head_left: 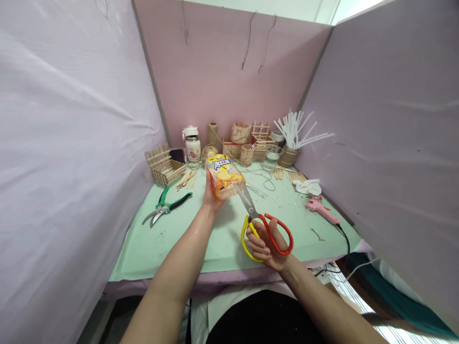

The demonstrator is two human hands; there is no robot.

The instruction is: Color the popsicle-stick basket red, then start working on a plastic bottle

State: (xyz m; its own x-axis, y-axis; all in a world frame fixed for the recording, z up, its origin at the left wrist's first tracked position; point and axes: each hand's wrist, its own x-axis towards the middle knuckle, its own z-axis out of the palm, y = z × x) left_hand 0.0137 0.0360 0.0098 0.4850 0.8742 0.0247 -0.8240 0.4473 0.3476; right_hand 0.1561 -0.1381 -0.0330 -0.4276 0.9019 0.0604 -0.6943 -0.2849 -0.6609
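My left hand point(213, 197) is wrapped round a clear plastic drink bottle point(225, 174) with a yellow and orange label, held tilted above the table. In my right hand point(267, 243) are scissors point(251, 210) with one red and one yellow handle. Their blades point up and left and meet the near right end of the bottle. Whether the plastic lies between the blades I cannot tell. The fingers of my left hand are mostly hidden behind the bottle.
Green-handled pruning shears point(167, 208) lie left on the green table point(186, 258). A pink glue gun point(324, 210) with a cord lies right, near crumpled tissue point(307, 186). Behind stand a stick basket point(165, 165), a flask point(192, 145), a water glass point(272, 158) and white glue sticks point(296, 129).
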